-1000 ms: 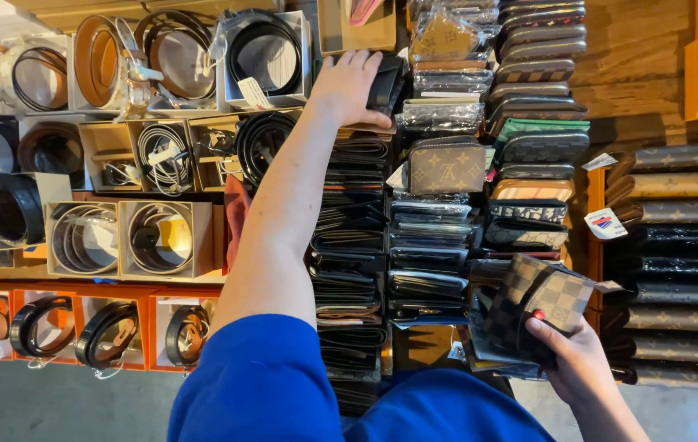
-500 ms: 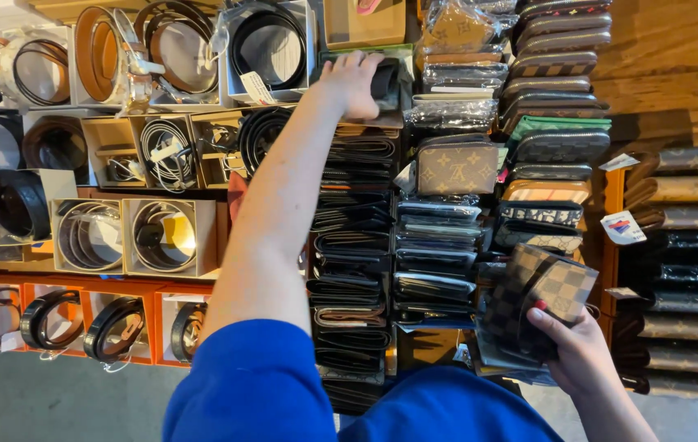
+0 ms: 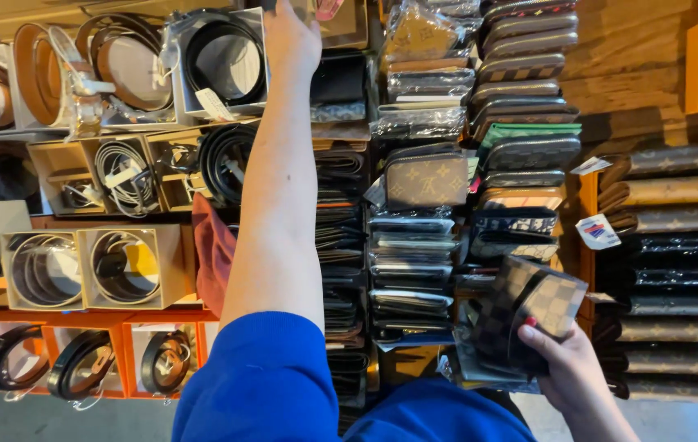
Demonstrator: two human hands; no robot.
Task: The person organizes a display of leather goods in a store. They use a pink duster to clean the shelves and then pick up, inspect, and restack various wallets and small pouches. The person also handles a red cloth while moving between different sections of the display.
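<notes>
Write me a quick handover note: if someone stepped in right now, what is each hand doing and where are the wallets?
Left hand: stretched up to the top of the dark wallet column, by a boxed black belt; what it grips cannot be seen.
Right hand: holds a brown checkered wallet low on the right.
Done: that one wallet is out of the display.
Left: the stacked wallets remain in their columns; boxed belts fill the left.

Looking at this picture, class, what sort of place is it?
Probably a shop stall selling leather goods: rows of stacked wallets, boxed coiled belts, and a checkered wallet in the right hand.
</notes>
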